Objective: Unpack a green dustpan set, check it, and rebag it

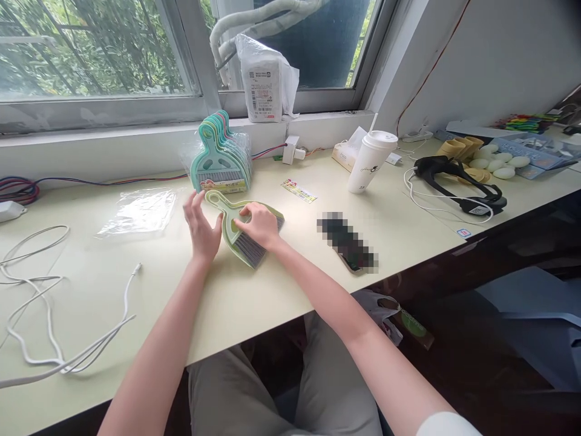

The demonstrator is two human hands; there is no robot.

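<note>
A light green dustpan lies at a slant on the table, with a matching hand brush nested in it, grey bristles toward the front right. My right hand rests over the brush, thumb and fingers closed on its green body near the oval holes. Beside the handle end, my left hand is held with fingers apart, its thumb at the dustpan's left edge. Just behind stands a row of turquoise dustpan-and-brush sets in clear wrap. A flat printed label lies to the right.
An empty clear plastic bag and white cables lie left. On the right are a partly blurred phone, a white cup with a straw, a black headset and white egg-shaped items. A wrapped package stands on the sill.
</note>
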